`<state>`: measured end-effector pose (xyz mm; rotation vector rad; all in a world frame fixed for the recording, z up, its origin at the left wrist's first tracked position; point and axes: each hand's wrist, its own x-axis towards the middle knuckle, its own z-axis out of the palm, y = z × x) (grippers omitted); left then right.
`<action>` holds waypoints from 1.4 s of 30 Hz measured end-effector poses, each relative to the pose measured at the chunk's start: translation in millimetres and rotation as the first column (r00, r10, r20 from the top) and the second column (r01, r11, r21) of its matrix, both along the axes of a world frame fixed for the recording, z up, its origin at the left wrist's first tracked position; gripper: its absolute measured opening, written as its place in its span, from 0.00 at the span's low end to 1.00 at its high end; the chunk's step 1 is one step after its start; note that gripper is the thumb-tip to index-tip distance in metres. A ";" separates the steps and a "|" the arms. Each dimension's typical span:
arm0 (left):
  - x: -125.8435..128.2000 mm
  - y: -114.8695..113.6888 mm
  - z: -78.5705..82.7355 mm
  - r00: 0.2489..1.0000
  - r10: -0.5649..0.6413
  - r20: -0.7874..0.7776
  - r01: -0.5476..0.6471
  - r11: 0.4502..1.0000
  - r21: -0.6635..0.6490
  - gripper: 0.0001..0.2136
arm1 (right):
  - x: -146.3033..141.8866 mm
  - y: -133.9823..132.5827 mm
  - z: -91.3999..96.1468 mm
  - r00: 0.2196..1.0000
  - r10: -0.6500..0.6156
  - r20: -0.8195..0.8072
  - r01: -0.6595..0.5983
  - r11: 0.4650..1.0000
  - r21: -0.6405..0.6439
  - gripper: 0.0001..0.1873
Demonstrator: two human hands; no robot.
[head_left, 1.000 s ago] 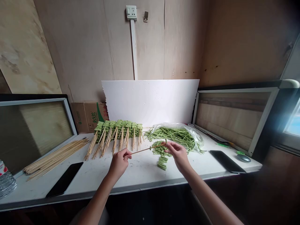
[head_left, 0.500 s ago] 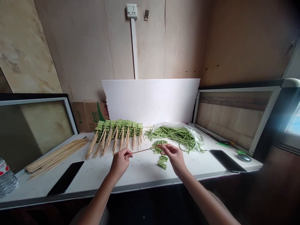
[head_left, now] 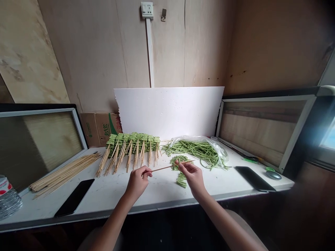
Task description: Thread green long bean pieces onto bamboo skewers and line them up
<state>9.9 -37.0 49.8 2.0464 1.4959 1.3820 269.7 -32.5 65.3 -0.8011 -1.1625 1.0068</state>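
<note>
A thin bamboo skewer (head_left: 162, 168) is stretched between my two hands above the white table. My left hand (head_left: 138, 181) pinches its left end. Near the pointed end, my right hand (head_left: 192, 176) has its thumb and fingers closed round the skewer, whose tip sticks out past them to the right. Whether a bean piece is under those fingers is hidden. Just behind and below the right fingers lies a small heap of cut green bean pieces (head_left: 175, 159). Closer to me, several short pieces (head_left: 181, 180) lie in a neat column.
Filled bean skewers (head_left: 133, 139) are stacked at the back left. Loose skewers (head_left: 65, 172) and a phone (head_left: 74, 198) lie left, by a water bottle (head_left: 9, 198). Long beans in a plastic bag (head_left: 196, 148) lie back right; another phone (head_left: 253, 178) is at right.
My right fingers have slid a little left along the skewer, covering where a green piece showed on it. More of the tip now sticks out. My left hand has shifted slightly right.
</note>
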 end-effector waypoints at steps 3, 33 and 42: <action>8.0 -3.7 -0.2 1.000 -0.022 0.008 0.022 0.999 -0.022 0.09 | -7.3 -3.6 -3.2 0.999 0.029 -0.014 -0.029 0.999 -0.027 0.17; 12.7 1.7 -10.4 0.976 -0.151 0.159 0.187 0.953 -0.240 0.11 | 0.9 10.3 -11.7 0.992 0.022 0.128 -0.011 0.996 -0.088 0.21; 0.4 11.4 -12.0 0.983 -0.038 0.180 0.078 0.972 -0.220 0.13 | 52.0 38.7 -9.7 0.807 0.030 0.589 -0.086 0.994 0.067 0.16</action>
